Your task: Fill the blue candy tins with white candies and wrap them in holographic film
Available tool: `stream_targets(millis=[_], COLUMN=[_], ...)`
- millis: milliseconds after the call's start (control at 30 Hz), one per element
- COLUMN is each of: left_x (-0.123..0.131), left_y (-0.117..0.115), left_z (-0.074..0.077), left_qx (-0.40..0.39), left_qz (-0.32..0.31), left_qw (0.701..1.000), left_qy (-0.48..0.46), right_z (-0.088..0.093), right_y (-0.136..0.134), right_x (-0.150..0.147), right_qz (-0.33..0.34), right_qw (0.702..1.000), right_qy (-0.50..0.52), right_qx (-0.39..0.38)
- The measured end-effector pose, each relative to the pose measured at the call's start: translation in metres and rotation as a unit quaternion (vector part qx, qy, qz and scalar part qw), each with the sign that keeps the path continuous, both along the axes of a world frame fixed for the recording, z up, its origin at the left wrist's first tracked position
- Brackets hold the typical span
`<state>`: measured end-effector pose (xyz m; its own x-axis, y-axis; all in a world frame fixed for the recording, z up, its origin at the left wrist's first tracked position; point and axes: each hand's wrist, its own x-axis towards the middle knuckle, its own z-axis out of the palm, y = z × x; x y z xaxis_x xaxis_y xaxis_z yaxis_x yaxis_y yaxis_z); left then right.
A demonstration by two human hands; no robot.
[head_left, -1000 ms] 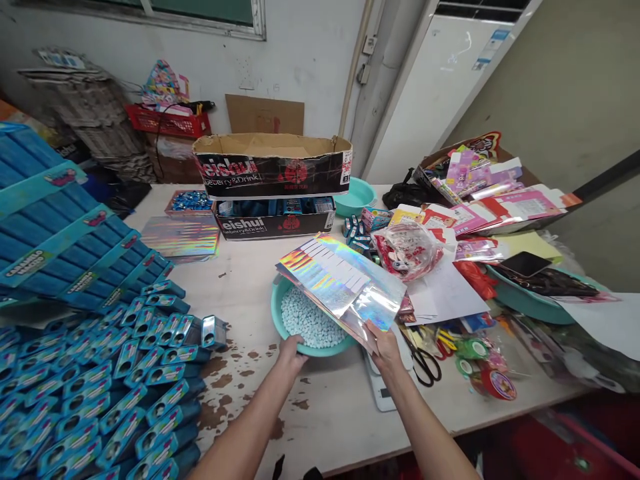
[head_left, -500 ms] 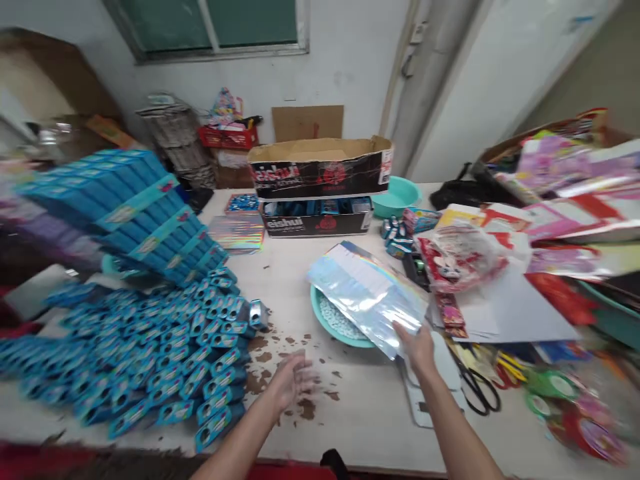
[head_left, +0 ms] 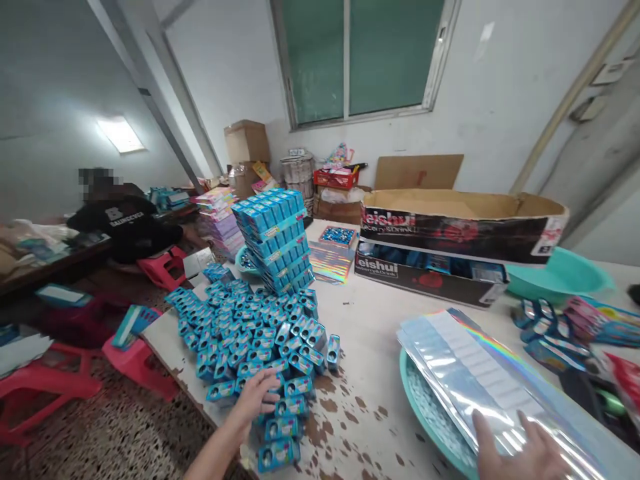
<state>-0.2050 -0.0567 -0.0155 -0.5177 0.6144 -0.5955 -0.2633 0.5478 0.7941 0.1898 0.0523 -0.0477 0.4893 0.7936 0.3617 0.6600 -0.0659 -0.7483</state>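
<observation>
Left hand [head_left: 257, 399] is open, fingers spread, laid on the near edge of a heap of small blue boxes [head_left: 250, 330]. It is touching them with nothing gripped. The heap covers the left part of the table [head_left: 373, 347], some boxes flat and some on their sides, loosely overlapped. Behind it stands a tilted stack of blue cartons [head_left: 276, 233].

Right hand [head_left: 520, 452] is also open, palm down, fingers flat on a pile of shiny rainbow sheets [head_left: 470, 370] near their front edge. The sheets lie across a teal basin [head_left: 410, 393], covering most of it. Pale pellets show in the gap at the rim, too small to tell more.

Handling, as a guess: the boxes look light and stiff, thin card with a window, easy to crush or slide off the heap, so pinch one across its long sides, from the loose outer edge. The sheets look thin, floppy and slick, likely to fan apart or slip off the basin. They are best taken at an edge, thumb under and fingers on top, with the stack squared first.

Behind is a long cardboard box [head_left: 463, 230] on a lower tray, with a second basin [head_left: 557, 280] to its right. Far left, a person in black [head_left: 125, 223] sits low beside a pink stool [head_left: 160, 268], well apart from the hands.
</observation>
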Motion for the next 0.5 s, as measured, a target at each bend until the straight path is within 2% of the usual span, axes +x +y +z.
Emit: stream_targets(millis=[100, 200, 300, 400, 500], left_x=[-0.058, -0.125, -0.195, -0.252, -0.29], left_y=[0.035, 0.088, 0.152, 0.213, 0.264], left_z=[0.031, 0.083, 0.137, 0.178, 0.198], left_qx=[0.072, 0.175, 0.251, 0.307, 0.345], left_qz=[0.034, 0.09, 0.136, 0.128, 0.063], left_qw=[0.995, 0.973, 0.947, 0.932, 0.931], left_qy=[0.054, 0.123, 0.148, 0.141, 0.101], right_z=[0.009, 0.032, 0.067, 0.103, 0.128], right_y=[0.039, 0.079, 0.117, 0.153, 0.185], right_x=[-0.059, -0.133, -0.218, -0.301, -0.37], right_qz=[0.12, 0.218, 0.28, 0.311, 0.315], right_qw=[0.991, 0.962, 0.912, 0.846, 0.806], right_qy=[0.05, 0.151, 0.286, 0.421, 0.49], right_qx=[-0.024, -0.061, -0.091, -0.1, -0.105])
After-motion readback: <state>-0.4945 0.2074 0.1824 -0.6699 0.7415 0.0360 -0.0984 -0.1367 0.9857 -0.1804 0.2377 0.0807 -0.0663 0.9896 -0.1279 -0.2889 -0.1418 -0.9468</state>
